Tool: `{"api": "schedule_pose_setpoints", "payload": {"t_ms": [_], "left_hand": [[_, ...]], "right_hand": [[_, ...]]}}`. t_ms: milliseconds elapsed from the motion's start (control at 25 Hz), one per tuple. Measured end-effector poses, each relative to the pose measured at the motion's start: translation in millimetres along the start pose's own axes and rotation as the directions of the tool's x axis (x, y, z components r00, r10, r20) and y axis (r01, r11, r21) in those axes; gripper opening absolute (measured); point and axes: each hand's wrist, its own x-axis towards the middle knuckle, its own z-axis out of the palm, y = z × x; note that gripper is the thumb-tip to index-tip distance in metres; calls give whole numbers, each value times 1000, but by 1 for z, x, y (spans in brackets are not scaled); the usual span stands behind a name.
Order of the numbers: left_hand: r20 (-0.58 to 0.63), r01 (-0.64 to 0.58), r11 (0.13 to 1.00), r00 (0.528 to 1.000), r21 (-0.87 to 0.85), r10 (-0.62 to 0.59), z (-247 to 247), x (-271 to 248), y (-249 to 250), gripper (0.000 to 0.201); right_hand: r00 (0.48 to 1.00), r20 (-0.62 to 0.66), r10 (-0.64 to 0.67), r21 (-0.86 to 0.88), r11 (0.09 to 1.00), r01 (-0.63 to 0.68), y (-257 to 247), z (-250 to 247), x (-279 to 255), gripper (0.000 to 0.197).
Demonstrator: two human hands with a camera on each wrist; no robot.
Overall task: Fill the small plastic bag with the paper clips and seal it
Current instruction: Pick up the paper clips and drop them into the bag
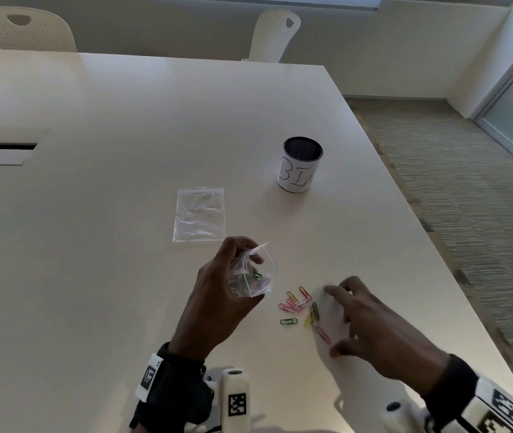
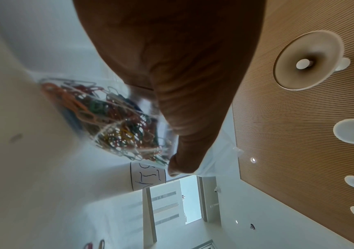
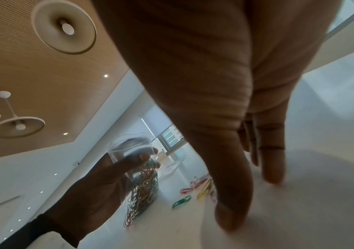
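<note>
My left hand (image 1: 217,295) grips a small clear zip bag (image 1: 253,278) just above the table, its mouth gaping toward the right. The bag (image 2: 116,121) holds a tangle of coloured paper clips, and it shows again as the bag (image 3: 140,182) in the right wrist view. Several loose paper clips (image 1: 303,309) in pink, yellow and green lie on the table between my hands, seen too as clips (image 3: 195,188). My right hand (image 1: 358,317) hovers just right of them, fingers spread and empty, its fingertips (image 3: 272,173) close to the tabletop.
A second, flat empty plastic bag (image 1: 199,214) lies beyond my left hand. A black mesh cup with a white paper label (image 1: 300,168) stands further back right. The table's right edge (image 1: 405,214) runs close to my right hand. Two white chairs stand behind.
</note>
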Motion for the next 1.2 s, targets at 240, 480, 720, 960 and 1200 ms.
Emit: {"api": "schedule_pose_setpoints", "payload": {"t_ms": [240,480,720,960,1200], "left_hand": [[6,-2,1000,1000,7,2,0,0,-1,57],[2,-5,1000,1000,5,5,0,0,-2,56],[0,-10,1000,1000,10,10,0,0,-2,57],[0,-10,1000,1000,10,10,0,0,-2,56],[1,-21,1000,1000,15,21,0,-1,0,57]], "right_hand": [[969,-234,-79,144,983,114,-8,9,31,41],[963,-118,-243,-23,970,242,-23,4,35,65],[901,-258,-350,-45,936,350,-21,23,35,11],[917,-298,-266,-54,964,262,-27,13,39,10],[935,-338,-106,207,961,184,-17,-4,45,8]]}}
